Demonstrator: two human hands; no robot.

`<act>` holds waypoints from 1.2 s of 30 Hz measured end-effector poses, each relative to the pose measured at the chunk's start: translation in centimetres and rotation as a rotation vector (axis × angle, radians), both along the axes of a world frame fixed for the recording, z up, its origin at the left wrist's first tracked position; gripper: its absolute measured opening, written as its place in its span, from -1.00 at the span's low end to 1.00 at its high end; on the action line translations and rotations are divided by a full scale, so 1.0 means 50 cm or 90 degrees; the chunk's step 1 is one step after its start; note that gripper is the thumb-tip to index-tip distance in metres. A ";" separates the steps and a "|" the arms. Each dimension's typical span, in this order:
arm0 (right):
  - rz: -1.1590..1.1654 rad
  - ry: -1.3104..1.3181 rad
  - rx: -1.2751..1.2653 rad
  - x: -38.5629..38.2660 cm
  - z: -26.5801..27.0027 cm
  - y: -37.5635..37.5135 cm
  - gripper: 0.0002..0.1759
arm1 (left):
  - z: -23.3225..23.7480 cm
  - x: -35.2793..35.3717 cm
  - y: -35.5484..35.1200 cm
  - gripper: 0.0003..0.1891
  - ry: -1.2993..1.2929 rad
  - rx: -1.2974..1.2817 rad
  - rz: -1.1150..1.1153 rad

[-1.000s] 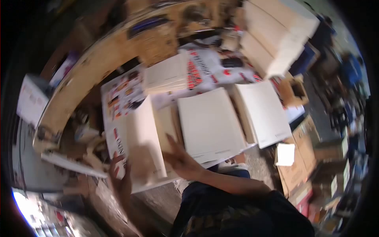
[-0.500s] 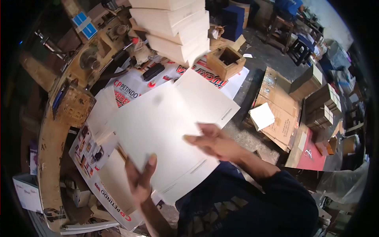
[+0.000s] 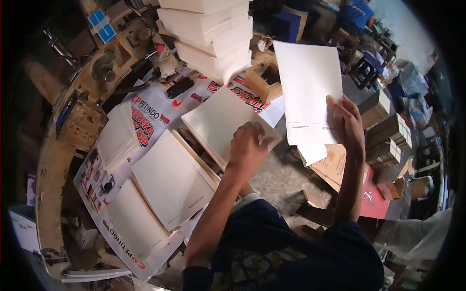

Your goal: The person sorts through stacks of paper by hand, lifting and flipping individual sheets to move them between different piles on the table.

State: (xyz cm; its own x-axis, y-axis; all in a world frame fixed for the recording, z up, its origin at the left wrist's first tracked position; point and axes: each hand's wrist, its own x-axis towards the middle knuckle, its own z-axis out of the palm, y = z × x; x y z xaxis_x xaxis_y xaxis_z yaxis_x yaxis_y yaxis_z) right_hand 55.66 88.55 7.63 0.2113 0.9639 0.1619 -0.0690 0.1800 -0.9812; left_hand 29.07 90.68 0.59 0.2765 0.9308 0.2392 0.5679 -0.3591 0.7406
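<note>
My right hand (image 3: pixel 347 114) holds a sheet of white paper (image 3: pixel 310 87) upright by its lower right edge, thumb on the front face. Small print runs along the sheet's bottom. Over the near right corner of a paper stack (image 3: pixel 213 114), my left hand (image 3: pixel 248 143) has its fingers curled in. What its fingertips grip, if anything, is hidden. Beside that stack lies another paper stack (image 3: pixel 167 179), and further left a third pile of paper (image 3: pixel 133 218). Loose fanned sheets (image 3: pixel 115 138) rest behind these on a printed banner (image 3: pixel 150 116).
A tall stack of thick white paper blocks (image 3: pixel 213 48) stands at the back, with a wooden box (image 3: pixel 264 82) at its right. A black object (image 3: pixel 179 88) lies on the banner. Curved machinery (image 3: pixel 48 194) borders the left. Flattened cardboard (image 3: pixel 332 167) and a seated person (image 3: pixel 357 14) are at the right.
The right hand has gone up and right, now holding a sheet upright. My left hand has moved from the lower left to the right-hand stack. The stacks underneath are uncovered.
</note>
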 end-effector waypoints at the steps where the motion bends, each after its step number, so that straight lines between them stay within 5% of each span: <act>1: 0.007 0.006 -0.002 0.002 -0.016 0.011 -0.68 | -0.010 -0.009 0.000 -0.66 0.006 -0.002 0.007; 5: 0.000 -0.079 -0.057 -0.002 -0.032 0.065 -0.63 | 0.010 -0.022 -0.025 -0.64 -0.049 -0.030 -0.037; 9: -0.090 -0.135 -0.050 -0.033 0.008 0.081 -0.56 | 0.032 0.010 -0.048 -0.56 0.129 0.030 0.039; 15: -0.127 -0.125 -0.125 -0.005 0.009 0.099 -0.48 | -0.003 -0.030 -0.027 -0.70 -0.013 0.032 -0.010; 16: -0.122 -0.124 -0.122 -0.006 0.005 0.100 -0.48 | 0.015 -0.034 -0.046 -0.76 -0.165 0.018 0.041; 17: -0.042 -0.132 -0.148 -0.007 0.002 0.097 -0.44 | 0.036 -0.036 -0.066 -0.83 -0.318 0.007 0.091; 20: 0.084 -0.095 -0.162 -0.022 -0.093 0.131 -0.38 | 0.063 -0.099 -0.122 -0.82 -0.309 0.071 0.161; 22: 0.130 -0.054 -0.155 -0.049 -0.122 0.145 -0.35 | 0.127 -0.155 -0.156 -0.65 -0.184 0.079 0.100; 24: 0.161 -0.196 -0.242 -0.127 -0.107 0.150 -0.34 | 0.147 -0.206 -0.195 -0.57 -0.107 0.014 0.092; 26: 0.153 -0.202 -0.274 -0.173 -0.120 0.159 -0.43 | 0.146 -0.245 -0.232 -0.45 0.247 -0.097 0.146; 30: 0.305 -0.095 -0.357 -0.204 -0.138 0.192 -0.47 | 0.105 -0.289 -0.256 -0.51 0.284 -0.098 0.144; 33: 0.283 -0.027 -0.454 -0.242 -0.092 0.158 -0.37 | 0.084 -0.336 -0.254 -0.68 0.129 -0.127 0.106; 35: 0.223 -0.225 -0.335 -0.229 -0.128 0.161 -0.29 | 0.084 -0.347 -0.262 -0.74 0.037 -0.145 0.154; 36: 0.416 -0.280 -0.191 -0.221 -0.119 0.174 -0.19 | 0.085 -0.353 -0.264 -0.80 -0.048 -0.158 0.187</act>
